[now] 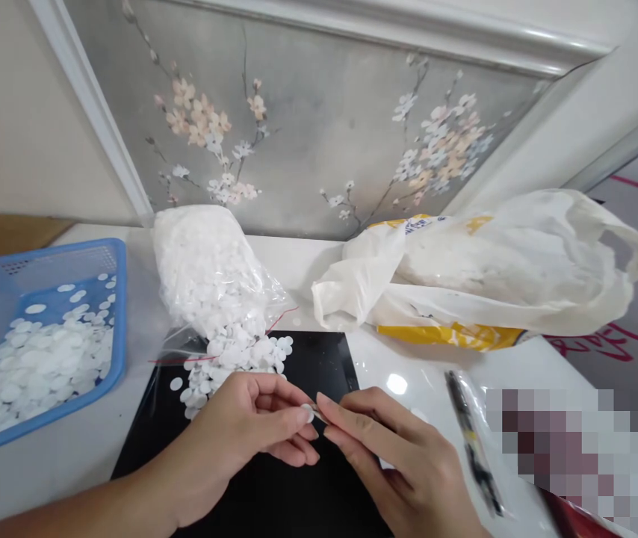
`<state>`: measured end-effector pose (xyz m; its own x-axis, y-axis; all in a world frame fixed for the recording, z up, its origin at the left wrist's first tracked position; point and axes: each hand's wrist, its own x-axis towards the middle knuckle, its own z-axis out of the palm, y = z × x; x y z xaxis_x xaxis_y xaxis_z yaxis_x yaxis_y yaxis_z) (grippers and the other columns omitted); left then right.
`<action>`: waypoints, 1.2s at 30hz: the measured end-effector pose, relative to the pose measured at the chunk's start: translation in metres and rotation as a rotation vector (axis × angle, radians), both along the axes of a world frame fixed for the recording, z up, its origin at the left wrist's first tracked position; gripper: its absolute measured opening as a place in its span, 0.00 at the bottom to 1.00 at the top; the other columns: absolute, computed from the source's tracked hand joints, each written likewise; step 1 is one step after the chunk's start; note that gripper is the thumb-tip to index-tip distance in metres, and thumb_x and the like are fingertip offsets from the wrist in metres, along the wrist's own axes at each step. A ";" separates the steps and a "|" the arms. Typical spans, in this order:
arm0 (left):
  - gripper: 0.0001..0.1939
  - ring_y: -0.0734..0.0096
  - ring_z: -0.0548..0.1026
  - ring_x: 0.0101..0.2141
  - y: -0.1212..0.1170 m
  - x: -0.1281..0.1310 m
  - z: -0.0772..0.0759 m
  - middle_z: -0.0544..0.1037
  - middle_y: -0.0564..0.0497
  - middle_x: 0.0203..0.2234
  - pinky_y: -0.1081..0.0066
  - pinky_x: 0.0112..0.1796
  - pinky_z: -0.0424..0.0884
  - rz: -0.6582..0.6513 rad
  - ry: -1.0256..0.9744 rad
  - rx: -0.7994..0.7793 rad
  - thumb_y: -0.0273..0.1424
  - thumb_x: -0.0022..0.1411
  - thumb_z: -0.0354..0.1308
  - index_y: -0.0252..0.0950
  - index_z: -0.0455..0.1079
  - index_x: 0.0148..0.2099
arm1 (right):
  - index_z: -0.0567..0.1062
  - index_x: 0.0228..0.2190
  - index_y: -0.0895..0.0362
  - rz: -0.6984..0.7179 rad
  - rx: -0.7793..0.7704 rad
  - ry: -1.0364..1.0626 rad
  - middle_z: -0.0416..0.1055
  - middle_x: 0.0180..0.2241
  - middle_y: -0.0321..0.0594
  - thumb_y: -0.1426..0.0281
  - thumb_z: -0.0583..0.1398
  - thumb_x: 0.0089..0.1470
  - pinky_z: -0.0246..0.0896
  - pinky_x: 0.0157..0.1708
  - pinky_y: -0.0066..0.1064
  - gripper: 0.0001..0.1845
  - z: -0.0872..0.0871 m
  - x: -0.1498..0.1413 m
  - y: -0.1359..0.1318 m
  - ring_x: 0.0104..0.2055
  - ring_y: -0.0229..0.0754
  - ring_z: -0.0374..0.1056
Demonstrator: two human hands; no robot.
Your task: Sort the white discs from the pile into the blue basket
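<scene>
My left hand (246, 430) is closed in a pinch on a small white disc (306, 410) held at its fingertips over a black mat (274, 493). My right hand (391, 456) meets it from the right, fingers pressed together on a thin metal tool, likely tweezers (319, 413), whose tip touches the disc. Just beyond the hands, several white discs (234, 359) spill onto the mat from an open clear bag (207, 269).
A blue basket (120, 314) at the left holds many white discs. A white and yellow plastic bag (492, 269) lies at the back right. A dark pen-like object (473, 441) lies on the white table right of my hands. A floral panel stands behind.
</scene>
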<state>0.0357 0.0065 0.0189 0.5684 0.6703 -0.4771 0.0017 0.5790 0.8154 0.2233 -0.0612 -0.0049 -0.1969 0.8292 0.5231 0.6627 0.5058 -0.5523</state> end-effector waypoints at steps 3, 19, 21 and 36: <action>0.08 0.70 0.80 0.28 -0.001 -0.001 0.000 0.79 0.48 0.27 0.80 0.30 0.75 -0.009 -0.001 -0.004 0.31 0.56 0.65 0.29 0.75 0.36 | 0.74 0.50 0.55 -0.008 0.005 -0.003 0.71 0.35 0.42 0.80 0.58 0.59 0.67 0.26 0.24 0.19 0.000 0.000 0.001 0.29 0.35 0.68; 0.09 0.69 0.80 0.29 -0.001 -0.003 -0.001 0.80 0.46 0.28 0.78 0.32 0.76 -0.039 0.024 0.025 0.31 0.56 0.65 0.29 0.76 0.37 | 0.74 0.50 0.55 0.015 -0.020 0.000 0.71 0.35 0.42 0.79 0.57 0.60 0.65 0.25 0.23 0.19 0.000 0.000 0.000 0.29 0.34 0.68; 0.10 0.68 0.80 0.29 -0.001 -0.003 -0.001 0.80 0.46 0.28 0.78 0.31 0.76 -0.041 0.023 0.023 0.32 0.56 0.66 0.29 0.76 0.37 | 0.74 0.50 0.54 0.013 -0.024 -0.001 0.71 0.35 0.41 0.79 0.58 0.60 0.65 0.25 0.23 0.18 0.000 0.000 0.000 0.29 0.34 0.68; 0.10 0.69 0.80 0.28 0.000 -0.004 0.001 0.80 0.48 0.27 0.79 0.30 0.75 -0.078 0.044 0.027 0.33 0.56 0.67 0.31 0.76 0.36 | 0.75 0.49 0.55 0.005 0.024 -0.060 0.72 0.34 0.43 0.79 0.58 0.59 0.66 0.25 0.24 0.18 0.002 0.002 -0.001 0.28 0.36 0.68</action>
<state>0.0316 0.0065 0.0200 0.5984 0.6377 -0.4850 0.0820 0.5534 0.8289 0.2254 -0.0619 -0.0032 -0.2327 0.8156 0.5298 0.6917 0.5217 -0.4994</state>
